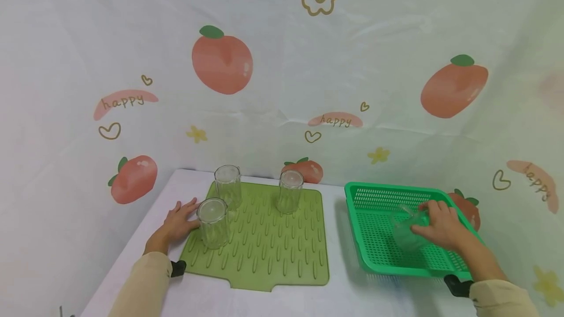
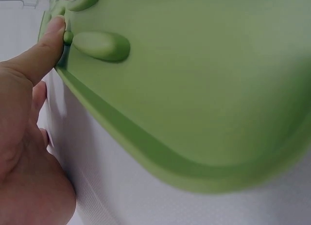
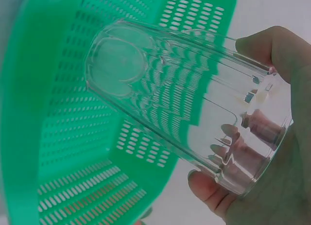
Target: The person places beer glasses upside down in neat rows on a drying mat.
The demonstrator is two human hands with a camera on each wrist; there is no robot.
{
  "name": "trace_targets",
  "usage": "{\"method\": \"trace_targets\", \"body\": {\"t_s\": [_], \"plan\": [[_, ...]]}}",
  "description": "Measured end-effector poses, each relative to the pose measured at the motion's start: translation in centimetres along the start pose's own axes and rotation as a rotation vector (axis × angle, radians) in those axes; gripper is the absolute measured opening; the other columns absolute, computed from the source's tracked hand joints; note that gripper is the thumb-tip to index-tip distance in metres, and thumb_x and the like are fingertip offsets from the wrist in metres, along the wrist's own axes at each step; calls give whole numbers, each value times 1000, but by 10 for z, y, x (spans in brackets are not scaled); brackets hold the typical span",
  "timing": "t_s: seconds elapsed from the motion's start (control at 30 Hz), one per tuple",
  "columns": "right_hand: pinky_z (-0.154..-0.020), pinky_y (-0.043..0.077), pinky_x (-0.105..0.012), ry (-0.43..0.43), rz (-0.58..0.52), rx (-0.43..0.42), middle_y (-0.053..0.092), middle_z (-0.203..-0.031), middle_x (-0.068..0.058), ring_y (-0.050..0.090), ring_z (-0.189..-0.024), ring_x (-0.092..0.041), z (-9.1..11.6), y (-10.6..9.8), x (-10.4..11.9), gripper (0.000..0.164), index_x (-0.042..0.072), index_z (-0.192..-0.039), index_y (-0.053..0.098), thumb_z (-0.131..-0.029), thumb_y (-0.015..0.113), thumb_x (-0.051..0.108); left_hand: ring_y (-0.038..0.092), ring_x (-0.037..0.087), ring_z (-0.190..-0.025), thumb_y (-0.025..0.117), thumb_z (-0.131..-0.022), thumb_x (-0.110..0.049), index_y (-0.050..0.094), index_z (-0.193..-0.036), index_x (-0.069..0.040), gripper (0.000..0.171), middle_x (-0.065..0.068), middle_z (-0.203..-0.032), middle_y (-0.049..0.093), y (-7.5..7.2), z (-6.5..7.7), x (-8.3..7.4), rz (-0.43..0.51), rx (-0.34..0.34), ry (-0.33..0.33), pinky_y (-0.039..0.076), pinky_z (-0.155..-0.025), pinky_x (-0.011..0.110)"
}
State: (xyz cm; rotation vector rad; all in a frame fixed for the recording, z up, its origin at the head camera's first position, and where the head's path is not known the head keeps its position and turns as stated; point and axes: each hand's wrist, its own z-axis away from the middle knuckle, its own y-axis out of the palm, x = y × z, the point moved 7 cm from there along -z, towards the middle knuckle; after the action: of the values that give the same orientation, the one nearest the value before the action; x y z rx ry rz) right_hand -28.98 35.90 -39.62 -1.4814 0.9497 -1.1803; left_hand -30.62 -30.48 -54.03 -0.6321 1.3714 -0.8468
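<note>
My right hand [image 1: 442, 225] grips a clear glass mug [image 3: 163, 96] inside the green plastic basket [image 1: 396, 188]. In the right wrist view, thumb and fingers wrap around one end of the mug, and the far end points toward the basket wall. My left hand [image 1: 177, 222] rests at the left edge of a green ridged drying mat [image 1: 275, 260], its thumb pressing on the rim. Just beside that hand a glass mug [image 1: 214, 231] stands upside down on the mat. Two more inverted glasses stand farther back, a mug [image 1: 228, 187] at left and another glass [image 1: 290, 194] toward the right.
The white table [image 1: 335, 258] shows between mat and basket. Behind it hangs a white cloth [image 1: 273, 77] printed with red fruit, hearts and flowers. The basket has raised perforated walls, and the mat has a low raised rim with a tab at its front.
</note>
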Motion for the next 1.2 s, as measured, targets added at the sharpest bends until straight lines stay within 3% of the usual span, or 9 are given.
{"method": "trace_targets", "body": {"t_s": [0.5, 0.73, 0.93, 1.07, 1.2], "plan": [[-87, 37, -60, -32, -122, -129, 52, -123, -33, 49, -109, -45, -1, -16, 23, 59, -13, -128, 48, -90, 75, 24, 4, 61, -151, 65, -91, -21, 44, -152, 0, 68, 24, -166, 27, 1, 0, 1, 12, -1, -11, 5, -117, 79], [-84, 50, -61, 9, -254, -105, 48, -134, -36, 52, -117, -55, 0, -22, 34, 68, -12, -141, 41, -96, 70, 30, 6, 62, -150, 66, -92, -23, 46, -150, 0, 66, 24, -165, 29, 1, 0, 3, 4, -17, 1, 5, -117, 79], [-88, 49, -62, 37, -364, -73, 41, -144, -33, 47, -125, -53, 1, -23, 46, 74, -8, -147, 34, -98, 69, 35, 3, 60, -151, 65, -91, -23, 44, -152, -1, 68, 23, -166, 27, 2, 0, 4, 27, -3, -16, 2, -119, 77], [-87, 52, -40, 38, -418, -92, 41, -145, -30, 47, -124, -46, 1, -22, 54, 71, -4, -148, 34, -99, 68, 34, 2, 59, -152, 64, -92, -22, 43, -153, -2, 68, 22, -167, 25, 2, 1, 3, 29, 2, -28, 1, -118, 78], [-78, 46, -16, 19, -471, -121, 43, -144, -25, 48, -120, -31, 0, -18, 63, 66, -1, -148, 36, -99, 69, 29, 2, 59, -152, 64, -93, -21, 43, -153, -2, 67, 22, -167, 25, 1, 2, 1, 28, 9, -36, 2, -118, 78]]}}
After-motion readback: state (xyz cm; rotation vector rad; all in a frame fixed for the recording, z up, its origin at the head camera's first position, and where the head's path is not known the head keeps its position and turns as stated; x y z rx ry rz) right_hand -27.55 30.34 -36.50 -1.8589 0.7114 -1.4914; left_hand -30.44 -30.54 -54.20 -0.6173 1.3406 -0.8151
